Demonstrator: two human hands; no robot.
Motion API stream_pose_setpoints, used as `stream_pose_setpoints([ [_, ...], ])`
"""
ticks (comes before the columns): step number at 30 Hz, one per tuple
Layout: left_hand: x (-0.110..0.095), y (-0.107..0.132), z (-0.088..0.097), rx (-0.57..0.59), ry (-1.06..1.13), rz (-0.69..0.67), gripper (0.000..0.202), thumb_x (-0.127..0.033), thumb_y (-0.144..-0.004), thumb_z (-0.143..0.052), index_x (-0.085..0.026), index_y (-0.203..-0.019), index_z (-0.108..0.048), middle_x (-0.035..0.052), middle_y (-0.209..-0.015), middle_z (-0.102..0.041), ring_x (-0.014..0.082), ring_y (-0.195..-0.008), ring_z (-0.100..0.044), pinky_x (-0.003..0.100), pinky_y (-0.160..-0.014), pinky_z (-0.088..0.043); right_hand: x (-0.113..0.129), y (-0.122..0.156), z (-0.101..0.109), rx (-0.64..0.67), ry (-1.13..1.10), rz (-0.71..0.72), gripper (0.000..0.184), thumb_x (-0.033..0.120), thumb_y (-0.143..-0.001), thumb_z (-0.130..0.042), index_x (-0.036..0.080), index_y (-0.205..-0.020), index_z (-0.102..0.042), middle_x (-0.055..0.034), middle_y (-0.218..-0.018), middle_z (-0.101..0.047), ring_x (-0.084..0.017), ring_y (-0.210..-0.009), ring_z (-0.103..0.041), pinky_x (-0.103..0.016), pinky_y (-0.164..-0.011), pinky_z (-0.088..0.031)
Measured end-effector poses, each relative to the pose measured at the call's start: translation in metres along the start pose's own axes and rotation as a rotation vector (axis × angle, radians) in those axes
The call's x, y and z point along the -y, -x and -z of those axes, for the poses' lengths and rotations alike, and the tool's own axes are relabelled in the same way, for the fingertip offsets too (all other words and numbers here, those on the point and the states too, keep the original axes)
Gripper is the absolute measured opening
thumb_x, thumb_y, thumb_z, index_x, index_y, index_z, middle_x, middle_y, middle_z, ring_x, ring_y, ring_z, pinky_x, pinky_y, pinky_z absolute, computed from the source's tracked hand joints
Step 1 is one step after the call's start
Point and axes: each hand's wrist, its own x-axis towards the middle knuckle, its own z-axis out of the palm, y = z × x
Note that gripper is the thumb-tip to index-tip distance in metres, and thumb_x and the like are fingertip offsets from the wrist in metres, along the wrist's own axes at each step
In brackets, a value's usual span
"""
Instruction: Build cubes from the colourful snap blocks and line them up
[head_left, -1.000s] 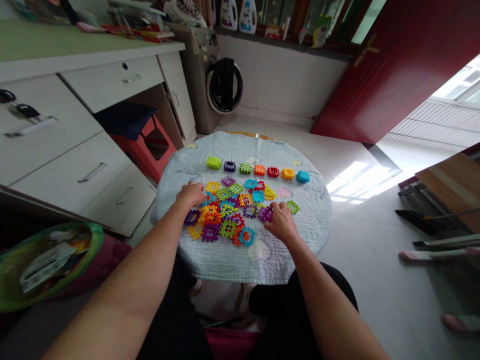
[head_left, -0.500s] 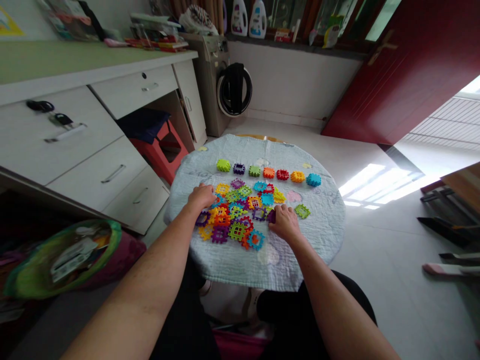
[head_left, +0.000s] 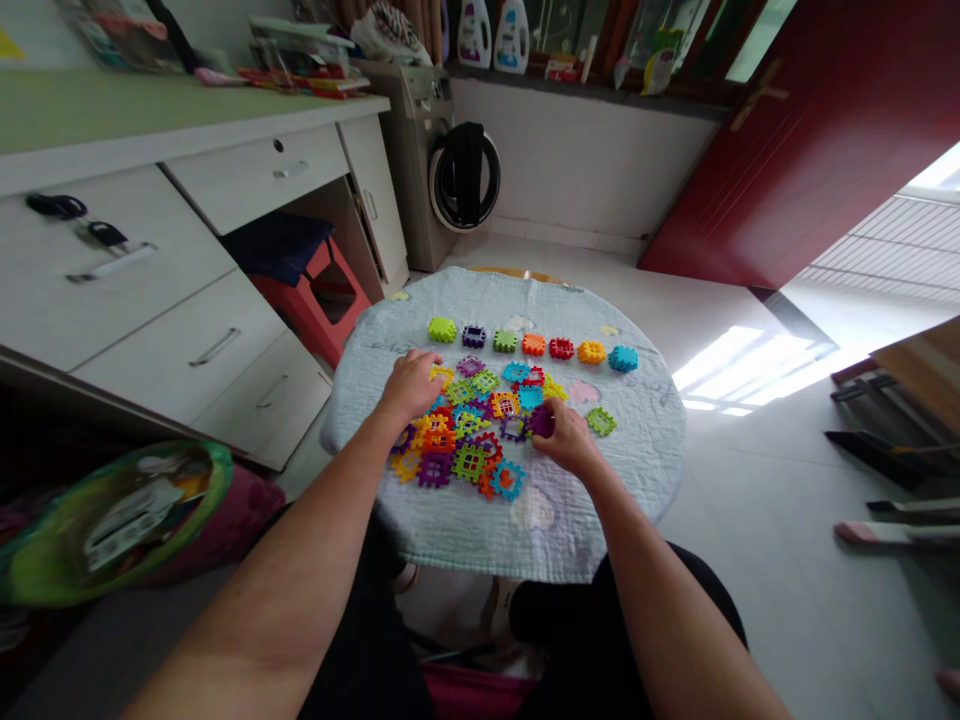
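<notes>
Right hand [head_left: 568, 440] pinching purple waffle block [head_left: 541, 421] at the fingertips, left hand [head_left: 409, 388] open, palm down at the edge of the pile of mixed-colour waffle blocks [head_left: 457, 450] between them. Pale blue quilted cloth [head_left: 600, 480] under everything; row of seven blocks [head_left: 532, 346] sits beyond both hands.

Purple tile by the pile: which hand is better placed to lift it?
Right, probably: the right hand has its fingers on the purple tile, while the left hand sits at the other side of the tile pile.
</notes>
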Motion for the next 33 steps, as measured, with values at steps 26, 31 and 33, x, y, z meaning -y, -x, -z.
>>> stream_pose_setpoints([
  [26,-0.089,0.045,-0.049,0.418,1.409,0.31,0.031,-0.01,-0.068,-0.073,-0.014,-0.098,-0.07,0.0058,-0.094,-0.075,0.0173,-0.082,-0.069,0.033,-0.084,-0.055,0.005,-0.002,-0.004,-0.211,-0.118,0.283,0.053,0.021,-0.077,-0.06,0.018,-0.129,-0.049,-0.0136,-0.12,-0.056,-0.027,-0.113,-0.051,-0.044,-0.097,-0.042],
  [31,-0.085,0.044,-0.044,0.415,1.415,0.415,0.031,-0.011,-0.068,-0.074,-0.014,-0.098,-0.069,0.004,-0.089,-0.074,0.0129,-0.071,-0.068,0.029,-0.076,-0.056,-0.004,-0.002,0.003,-0.138,-0.008,0.189,0.045,0.018,-0.076,-0.06,0.019,-0.121,-0.054,-0.0127,-0.111,-0.058,-0.028,-0.105,-0.054,-0.044,-0.092,-0.045],
  [33,-0.085,0.043,-0.043,0.425,1.41,0.427,0.03,-0.01,-0.068,-0.074,-0.014,-0.097,-0.068,0.0035,-0.089,-0.074,0.0119,-0.069,-0.067,0.027,-0.073,-0.056,-0.007,0.001,0.003,-0.106,0.068,0.133,0.055,0.017,-0.072,-0.063,0.019,-0.126,-0.053,-0.0159,-0.119,-0.055,-0.032,-0.11,-0.052,-0.05,-0.094,-0.044],
])
